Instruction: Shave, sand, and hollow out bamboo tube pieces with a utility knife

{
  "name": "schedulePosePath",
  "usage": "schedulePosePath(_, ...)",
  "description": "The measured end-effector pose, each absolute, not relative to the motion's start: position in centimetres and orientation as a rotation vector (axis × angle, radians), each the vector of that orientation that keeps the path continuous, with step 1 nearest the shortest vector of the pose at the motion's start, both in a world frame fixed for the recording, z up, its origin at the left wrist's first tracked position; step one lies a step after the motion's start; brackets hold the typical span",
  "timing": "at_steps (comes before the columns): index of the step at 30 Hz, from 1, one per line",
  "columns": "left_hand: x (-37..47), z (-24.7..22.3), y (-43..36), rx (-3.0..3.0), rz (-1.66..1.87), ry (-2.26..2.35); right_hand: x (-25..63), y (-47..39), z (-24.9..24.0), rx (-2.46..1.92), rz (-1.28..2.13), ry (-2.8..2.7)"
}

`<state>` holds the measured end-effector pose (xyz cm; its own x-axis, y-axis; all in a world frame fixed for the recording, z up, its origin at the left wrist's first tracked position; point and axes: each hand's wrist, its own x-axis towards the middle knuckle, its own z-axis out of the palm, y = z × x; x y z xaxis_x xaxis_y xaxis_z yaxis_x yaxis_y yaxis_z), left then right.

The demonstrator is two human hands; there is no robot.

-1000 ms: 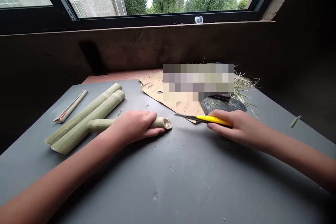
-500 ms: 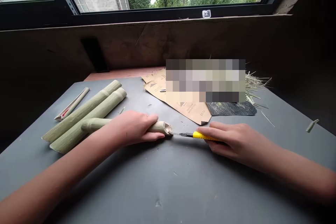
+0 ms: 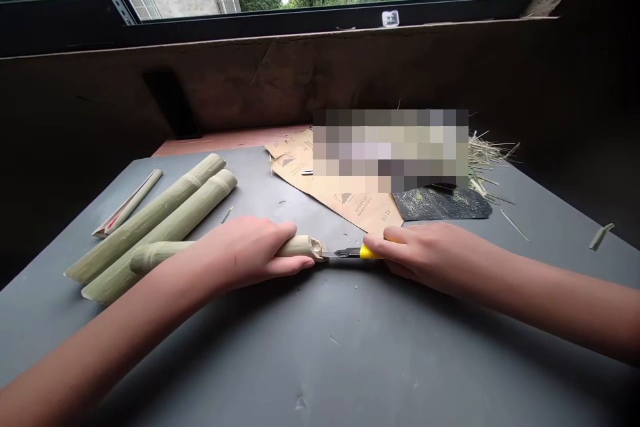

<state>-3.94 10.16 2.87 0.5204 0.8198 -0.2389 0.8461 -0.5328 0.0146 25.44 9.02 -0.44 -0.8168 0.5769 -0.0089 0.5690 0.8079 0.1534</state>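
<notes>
A short bamboo tube (image 3: 297, 246) lies on the grey table (image 3: 320, 340), its hollow end facing right. My left hand (image 3: 255, 250) is wrapped over the middle of it, thumb and fingers closed around it. Its far left part shows beyond my wrist. In my right hand (image 3: 417, 250) is a yellow and black utility knife (image 3: 367, 251), held in closed fingers. The thin blade points left and meets the open end of the tube; how deep the tip reaches inside cannot be made out.
Two longer bamboo pieces (image 3: 160, 223) lie at the left, beside a folded paper strip (image 3: 129, 205). Brown sandpaper sheets (image 3: 345, 200), a dark abrasive sheet (image 3: 443, 204) and thin bamboo slivers (image 3: 487, 153) are behind my right hand. A small bamboo scrap (image 3: 600, 237) lies far right.
The view has shifted slightly. My right hand has turned around the knife, covering more of its yellow handle. My left hand still holds the tube, and the blade stays at its open end.
</notes>
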Motion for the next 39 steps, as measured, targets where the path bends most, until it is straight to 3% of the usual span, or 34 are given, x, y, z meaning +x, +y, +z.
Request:
schedulePosePath(10,-3.2,3.6,9.1,2.501,-0.403,1.413,26.6,9.9,-0.4,0.689,0.482,3.059)
schedulePosePath(21,-2.5,1.8,8.4,2.764,-0.371,1.326,29.0,8.4,0.8,1.400,-0.679,2.799)
schedulePosePath(34,-3.3,-0.1,7.8,3.158,0.037,1.175,27.2,8.1,0.6,1.438,-0.354,2.648)
schedulePosePath(39,-3.6,-1.0,7.3,3.365,0.292,1.119,26.4,8.1,1.5,1.486,-0.481,2.472)
